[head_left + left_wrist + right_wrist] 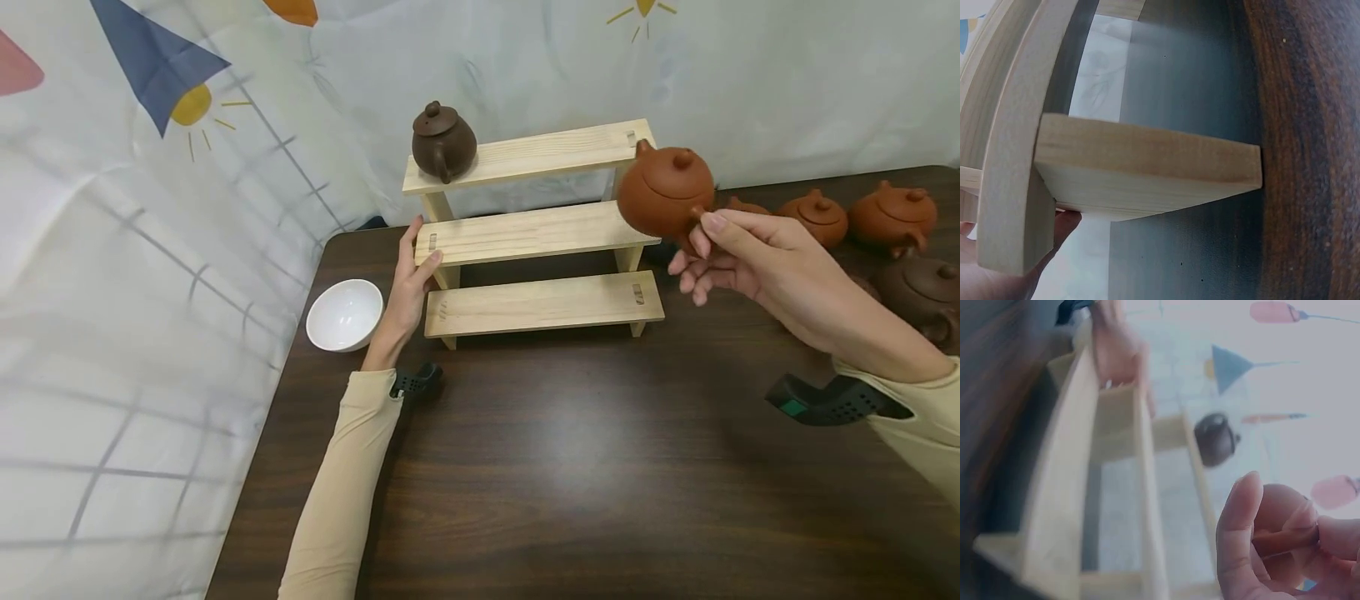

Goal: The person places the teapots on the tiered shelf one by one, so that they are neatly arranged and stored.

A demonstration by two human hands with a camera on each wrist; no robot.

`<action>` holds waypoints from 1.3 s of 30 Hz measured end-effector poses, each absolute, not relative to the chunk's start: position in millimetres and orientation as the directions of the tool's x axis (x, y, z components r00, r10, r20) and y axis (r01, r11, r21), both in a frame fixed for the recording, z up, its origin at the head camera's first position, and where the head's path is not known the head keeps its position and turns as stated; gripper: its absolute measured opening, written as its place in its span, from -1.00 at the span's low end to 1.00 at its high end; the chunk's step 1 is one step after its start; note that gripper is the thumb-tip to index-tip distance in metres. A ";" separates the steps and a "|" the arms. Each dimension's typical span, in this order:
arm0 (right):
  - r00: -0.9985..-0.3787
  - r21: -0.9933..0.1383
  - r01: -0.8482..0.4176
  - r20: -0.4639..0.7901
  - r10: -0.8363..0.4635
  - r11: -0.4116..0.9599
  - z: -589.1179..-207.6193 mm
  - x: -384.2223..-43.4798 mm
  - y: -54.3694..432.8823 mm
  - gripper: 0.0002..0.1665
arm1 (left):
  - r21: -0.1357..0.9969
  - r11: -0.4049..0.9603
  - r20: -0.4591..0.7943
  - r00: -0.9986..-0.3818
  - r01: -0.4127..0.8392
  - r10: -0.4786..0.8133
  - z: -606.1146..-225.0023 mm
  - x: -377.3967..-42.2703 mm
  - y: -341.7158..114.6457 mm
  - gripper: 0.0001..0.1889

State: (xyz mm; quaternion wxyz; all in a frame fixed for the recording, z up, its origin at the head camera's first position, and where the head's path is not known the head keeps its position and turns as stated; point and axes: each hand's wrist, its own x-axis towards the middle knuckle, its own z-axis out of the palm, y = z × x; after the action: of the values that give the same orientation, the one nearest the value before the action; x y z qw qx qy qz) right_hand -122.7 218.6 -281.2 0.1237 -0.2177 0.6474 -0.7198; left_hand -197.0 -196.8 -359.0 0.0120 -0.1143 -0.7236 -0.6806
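My right hand (787,258) pinches the handle of a reddish-brown clay teapot (667,196), which overlaps the right end of a three-tier wooden shelf (536,233) in the head view. In the right wrist view, fingers and thumb close round the handle, and part of the teapot body (1272,506) shows behind them. My left hand (407,287) grips the left end of the middle tier, thumb at its front edge; in the left wrist view a fingertip (1067,225) shows beneath the board. A dark brown teapot (444,142) with a lid stands on the top tier's left end.
Several reddish-brown teapots (816,218) and a dark one (918,292) stand on the right of the dark wooden table (540,467). A white bowl (345,315) sits left of the shelf. A patterned white curtain (525,67) hangs behind.
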 end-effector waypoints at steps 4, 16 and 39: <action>-0.860 -0.987 -0.079 0.138 -0.492 -0.139 -263.8 -142.1 191.7 -0.59 | 0.982 0.059 0.171 -0.975 0.181 0.142 -357.3 -195.8 -196.1 -0.25; -0.888 -0.999 0.019 0.005 -0.459 -0.047 -227.5 -195.5 135.0 -0.55 | 0.977 0.068 0.190 -0.970 0.202 0.154 -355.1 -197.9 -192.3 -0.24; -0.895 -0.990 0.124 -0.138 -0.424 0.061 -220.3 -239.6 89.4 -0.60 | 0.976 0.080 0.189 -0.972 0.201 0.138 -358.4 -196.4 -197.1 -0.24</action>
State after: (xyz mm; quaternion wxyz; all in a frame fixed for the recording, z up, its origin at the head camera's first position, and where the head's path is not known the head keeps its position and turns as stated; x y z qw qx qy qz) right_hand -239.6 89.4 -220.3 0.2024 -0.1073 0.6995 -0.6769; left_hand -196.4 -197.1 -358.4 0.0237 -0.1153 -0.7346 -0.6682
